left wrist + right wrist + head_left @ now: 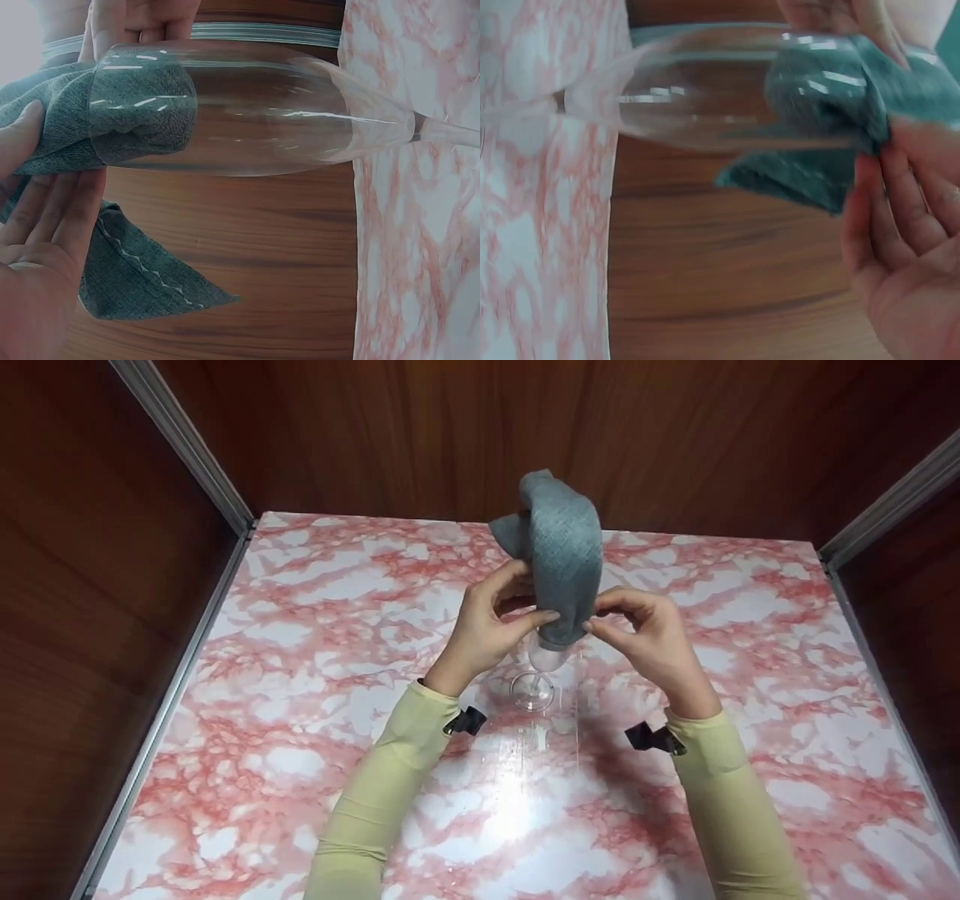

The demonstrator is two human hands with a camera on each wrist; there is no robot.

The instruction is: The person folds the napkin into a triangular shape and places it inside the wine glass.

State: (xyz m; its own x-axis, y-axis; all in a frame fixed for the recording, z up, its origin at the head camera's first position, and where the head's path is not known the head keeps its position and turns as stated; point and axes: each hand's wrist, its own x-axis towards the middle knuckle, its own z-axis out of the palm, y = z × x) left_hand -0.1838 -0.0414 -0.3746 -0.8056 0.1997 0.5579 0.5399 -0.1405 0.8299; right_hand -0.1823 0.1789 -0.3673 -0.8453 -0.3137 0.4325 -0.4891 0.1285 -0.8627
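A grey cloth napkin (568,540) stands up out of a clear champagne flute (548,658), its lower end tucked inside the bowl. Its top bends over to the left, and a pointed corner with a stitched hem hangs free in the left wrist view. My left hand (484,619) pinches the napkin just above the rim, thumb in front and fingers behind. From the other side, my right hand (651,641) pinches the napkin's edge at the rim between thumb and fingers. Through the glass (262,112), the rounded napkin end shows in the upper bowl; the lower bowl holds only air.
The flute's round foot rests on a red-and-white marbled tabletop (322,720). A brown wood-grain panel (375,435) rises behind it, with metal-edged panels (90,585) at the sides. Bright light reflects off the tabletop in front.
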